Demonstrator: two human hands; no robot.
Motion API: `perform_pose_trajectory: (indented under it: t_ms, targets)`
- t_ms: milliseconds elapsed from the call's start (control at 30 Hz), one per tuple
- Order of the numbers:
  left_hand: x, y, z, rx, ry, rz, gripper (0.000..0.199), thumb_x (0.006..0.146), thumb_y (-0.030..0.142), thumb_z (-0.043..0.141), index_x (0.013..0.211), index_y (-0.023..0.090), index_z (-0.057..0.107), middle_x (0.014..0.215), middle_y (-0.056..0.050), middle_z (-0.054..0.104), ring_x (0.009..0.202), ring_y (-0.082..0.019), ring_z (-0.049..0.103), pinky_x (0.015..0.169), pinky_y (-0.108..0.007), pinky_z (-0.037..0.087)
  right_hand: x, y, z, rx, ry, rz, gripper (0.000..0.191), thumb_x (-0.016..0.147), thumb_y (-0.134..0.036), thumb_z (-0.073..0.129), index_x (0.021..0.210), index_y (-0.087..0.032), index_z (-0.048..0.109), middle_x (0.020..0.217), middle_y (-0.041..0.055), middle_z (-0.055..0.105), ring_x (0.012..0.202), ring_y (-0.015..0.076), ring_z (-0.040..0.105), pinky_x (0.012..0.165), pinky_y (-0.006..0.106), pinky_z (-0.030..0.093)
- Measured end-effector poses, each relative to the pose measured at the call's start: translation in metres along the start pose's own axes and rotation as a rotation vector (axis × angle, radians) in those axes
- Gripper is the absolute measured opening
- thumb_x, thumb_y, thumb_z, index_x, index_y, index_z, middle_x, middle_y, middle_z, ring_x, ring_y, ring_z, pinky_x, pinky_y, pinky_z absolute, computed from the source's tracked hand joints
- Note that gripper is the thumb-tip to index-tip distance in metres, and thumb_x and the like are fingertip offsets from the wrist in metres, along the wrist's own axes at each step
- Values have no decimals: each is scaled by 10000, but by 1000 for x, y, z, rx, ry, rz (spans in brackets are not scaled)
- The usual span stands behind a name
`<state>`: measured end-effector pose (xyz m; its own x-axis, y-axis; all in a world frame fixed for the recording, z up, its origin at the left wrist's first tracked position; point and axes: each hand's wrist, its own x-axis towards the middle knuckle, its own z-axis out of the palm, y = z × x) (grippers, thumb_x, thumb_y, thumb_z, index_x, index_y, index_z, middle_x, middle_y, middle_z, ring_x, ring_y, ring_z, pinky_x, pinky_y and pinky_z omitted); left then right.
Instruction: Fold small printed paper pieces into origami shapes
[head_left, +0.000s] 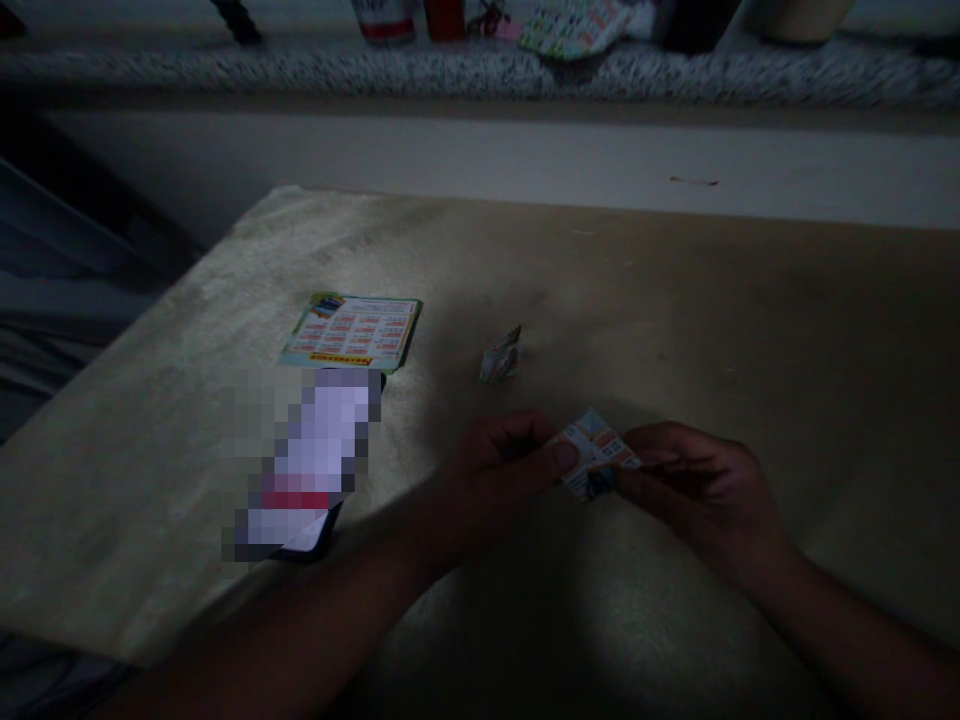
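Note:
Between my hands is a small folded paper square [596, 450], turned cornerwise and printed in white, orange and blue. My left hand [506, 460] pinches its left corner, the thumb lying on top. At the right corner, my right hand [697, 480] grips the paper between thumb and fingers. Both hands are closed on it, just above the table. Beyond my left hand stands a small folded paper figure [502, 357] with a pointed tip, in similar printed paper. What lies under the held paper is hidden.
A phone [311, 460], its screen blurred out, lies left of my hands. Behind it rests a printed calendar-like card stack [356, 330]. The pale table [637, 290] meets a wall at the back. Several containers and a crumpled printed packet [574, 28] stand on the speckled stone ledge [480, 75].

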<state>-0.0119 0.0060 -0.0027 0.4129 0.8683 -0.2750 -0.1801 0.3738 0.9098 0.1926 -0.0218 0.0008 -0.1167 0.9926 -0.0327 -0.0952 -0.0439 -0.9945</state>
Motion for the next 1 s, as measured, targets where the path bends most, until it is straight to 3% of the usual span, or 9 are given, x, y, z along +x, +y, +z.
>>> perform_pose_trajectory:
  t_ms: [233, 400, 533, 633, 733, 800, 900, 1000]
  targets:
    - [-2, -1, 2, 105, -39, -22, 272, 911, 395, 601, 808, 149, 655, 710, 10, 572, 673, -113, 507, 636, -229, 399, -6, -5, -2, -58, -100, -160, 233, 818, -160, 776, 1018, -280, 781, 911, 54, 809, 802, 195, 765, 739, 283, 635]
    - [-5, 0, 7, 108, -131, -78, 301, 917, 416, 552, 765, 157, 578, 678, 24, 466, 622, -109, 425, 581, -230, 350, -6, -1, -1, -58, -66, -108, 315, 888, -181, 715, 1170, -321, 718, 983, 50, 784, 836, 186, 754, 708, 267, 630]
    - [-8, 9, 10, 192, -241, -87, 307, 958, 420, 499, 842, 153, 595, 717, 10, 488, 657, -123, 439, 601, -237, 367, -4, 3, -1, -68, -133, -144, 207, 903, -252, 714, 1101, -301, 747, 1022, 65, 745, 873, 192, 723, 729, 282, 612]
    - [-10, 15, 10, 422, -266, 42, 320, 1002, 390, 450, 883, 149, 625, 760, -2, 536, 708, -132, 483, 660, -247, 395, -3, 2, -1, -32, -148, -171, 112, 887, -232, 731, 985, -274, 762, 1002, 69, 727, 925, 204, 706, 769, 296, 602]
    - [-10, 13, 6, 643, -178, 170, 261, 991, 356, 501, 920, 153, 649, 809, -19, 613, 744, -143, 555, 682, -250, 428, -4, 1, -2, -46, -101, -112, 124, 884, -186, 729, 963, -277, 761, 922, 45, 740, 850, 170, 713, 735, 251, 596]
    - [-10, 9, 1, 643, -112, 251, 174, 963, 316, 568, 1036, 175, 640, 878, -25, 665, 774, -143, 608, 685, -237, 464, -6, 2, -4, -51, -69, -49, 150, 890, -188, 724, 996, -288, 761, 869, 29, 753, 770, 147, 719, 675, 215, 593]
    - [-10, 8, -6, 584, -74, 460, 317, 907, 244, 665, 1213, 216, 586, 973, -31, 704, 827, -142, 657, 745, -237, 520, -6, 1, -5, -15, -50, 16, 187, 890, -195, 726, 1043, -297, 760, 821, 14, 761, 692, 133, 722, 600, 189, 587]
    - [-10, 14, -10, 677, -173, 645, 200, 894, 169, 667, 1092, 188, 654, 958, -48, 731, 831, -137, 684, 775, -238, 540, -5, 0, -3, 9, -33, 12, 271, 868, -181, 747, 1110, -303, 740, 765, -5, 734, 610, 119, 690, 522, 172, 560]
